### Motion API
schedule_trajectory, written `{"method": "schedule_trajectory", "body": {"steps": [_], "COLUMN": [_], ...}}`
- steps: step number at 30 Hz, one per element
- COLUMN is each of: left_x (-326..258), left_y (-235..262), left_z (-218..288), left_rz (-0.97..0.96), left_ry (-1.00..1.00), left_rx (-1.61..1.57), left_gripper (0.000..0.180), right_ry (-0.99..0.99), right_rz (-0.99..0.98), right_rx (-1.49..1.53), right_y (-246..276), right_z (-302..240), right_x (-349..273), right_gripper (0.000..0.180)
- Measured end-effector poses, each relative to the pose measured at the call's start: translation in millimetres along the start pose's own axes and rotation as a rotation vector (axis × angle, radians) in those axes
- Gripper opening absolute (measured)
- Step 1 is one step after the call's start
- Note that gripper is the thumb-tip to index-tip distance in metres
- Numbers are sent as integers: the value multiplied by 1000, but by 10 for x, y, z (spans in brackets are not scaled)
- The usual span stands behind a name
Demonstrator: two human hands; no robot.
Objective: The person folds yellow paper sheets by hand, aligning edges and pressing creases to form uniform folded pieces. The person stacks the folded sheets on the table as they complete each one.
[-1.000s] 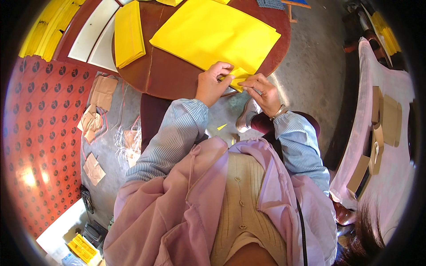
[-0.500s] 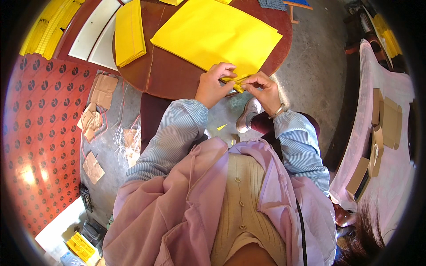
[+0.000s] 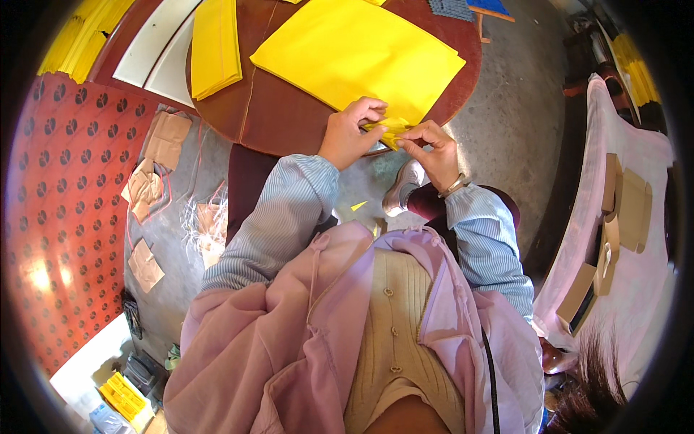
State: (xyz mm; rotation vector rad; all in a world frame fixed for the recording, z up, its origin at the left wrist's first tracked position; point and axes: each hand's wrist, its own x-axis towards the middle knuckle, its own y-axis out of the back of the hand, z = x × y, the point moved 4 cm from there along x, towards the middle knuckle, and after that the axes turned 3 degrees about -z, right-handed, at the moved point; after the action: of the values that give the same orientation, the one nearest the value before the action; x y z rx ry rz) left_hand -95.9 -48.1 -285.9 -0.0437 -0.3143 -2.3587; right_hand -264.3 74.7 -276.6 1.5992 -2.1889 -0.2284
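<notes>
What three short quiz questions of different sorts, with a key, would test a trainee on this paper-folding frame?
1. True or false: both hands pinch the same small yellow folded piece.
2. Multiple choice: where does the big yellow sheet lie? A) on the floor B) on the round brown table C) on the person's lap
3. Fill in: the brown paper pieces lie on the ____, to the person's left.

Key
1. True: the left hand and the right hand meet at it, at the table's near edge.
2. B
3. floor
</notes>
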Motion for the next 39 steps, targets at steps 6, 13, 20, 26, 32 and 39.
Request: {"method": "schedule_trajectory", "body": {"steps": [6,13,20,26,32,39], "left_x": [-16,-12,-11,-12,-10,-12], "left_y": [40,39,34,36,28,24], "left_z": [23,34,29,25,10,23], "left_rz": [-96,-99,-100,-97,-85,-67], "left_ry": [-4,1,0,-8,-1,-19], "left_rx": [-54,-11,-26,-35,-33,-19], "left_gripper": [52,51,51,51,50,49], "right_ry": [-50,-72,-84,-91,-89,-90], "right_rz": [4,-3,-3,-8,-14,-21], "right_rx": [44,91,103,85,84,66], "right_y": [-5,-14,-16,-12,-12,-9], "right_z": [96,135,144,112,83,82], "right_x": [19,16,20,20,24,23], "right_gripper": [15,14,14,15,14,15]}}
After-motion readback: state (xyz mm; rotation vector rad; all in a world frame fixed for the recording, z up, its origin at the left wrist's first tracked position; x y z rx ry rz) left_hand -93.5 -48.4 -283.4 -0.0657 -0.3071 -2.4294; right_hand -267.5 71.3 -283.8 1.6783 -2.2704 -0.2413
